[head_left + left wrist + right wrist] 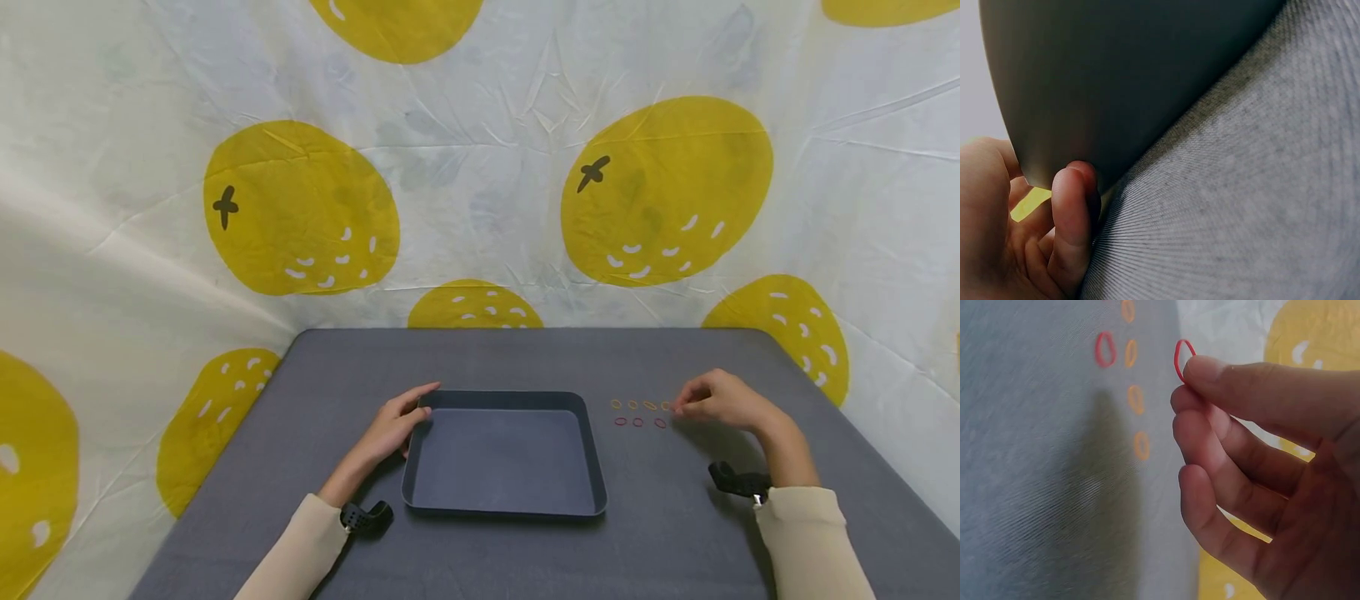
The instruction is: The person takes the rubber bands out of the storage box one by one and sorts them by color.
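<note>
My left hand (393, 425) grips the far left corner of a dark grey rectangular tray (498, 462), its thumb over the rim. In the left wrist view, fingers curl against the tray's outer wall (1085, 81). Right of the tray, my right hand (723, 402) is raised a little over the table. Between thumb and forefinger it pinches a small red rubber band (1177, 359), plain in the right wrist view. Beside that hand lie a row of several orange rubber bands (633, 405) and, nearer me, a row of three red rubber bands (638, 422).
A grey cloth covers the table (517, 554). Behind it and along both sides hangs a white curtain (480, 225) printed with large yellow fruit. Each wrist wears a black strap with a small device (367, 518).
</note>
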A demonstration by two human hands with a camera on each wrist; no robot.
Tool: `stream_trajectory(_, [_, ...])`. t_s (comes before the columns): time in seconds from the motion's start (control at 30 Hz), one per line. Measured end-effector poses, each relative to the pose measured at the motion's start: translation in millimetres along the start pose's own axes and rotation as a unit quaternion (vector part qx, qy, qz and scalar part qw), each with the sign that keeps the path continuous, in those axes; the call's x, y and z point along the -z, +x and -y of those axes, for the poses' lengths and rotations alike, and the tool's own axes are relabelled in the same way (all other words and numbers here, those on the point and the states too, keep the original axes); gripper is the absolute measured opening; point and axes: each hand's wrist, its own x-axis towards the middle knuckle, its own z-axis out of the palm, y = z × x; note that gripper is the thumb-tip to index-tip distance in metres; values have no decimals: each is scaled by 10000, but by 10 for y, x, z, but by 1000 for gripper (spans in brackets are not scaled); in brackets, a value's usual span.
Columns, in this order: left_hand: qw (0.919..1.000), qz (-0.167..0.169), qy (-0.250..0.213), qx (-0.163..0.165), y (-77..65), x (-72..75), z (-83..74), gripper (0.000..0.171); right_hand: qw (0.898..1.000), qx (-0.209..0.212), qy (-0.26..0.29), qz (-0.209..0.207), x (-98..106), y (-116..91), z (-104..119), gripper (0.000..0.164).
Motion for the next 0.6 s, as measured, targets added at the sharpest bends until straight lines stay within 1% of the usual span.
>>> stream_trajectory(0.27, [10000, 28, -35, -28, -3, 10, -4, 49, 9991, -310, 279, 114, -51, 27, -151, 9])
stream_trajectory(0.6, [10000, 39, -84, 27, 2, 22, -28, 49, 9982, -452, 355, 161, -107, 38, -215, 9])
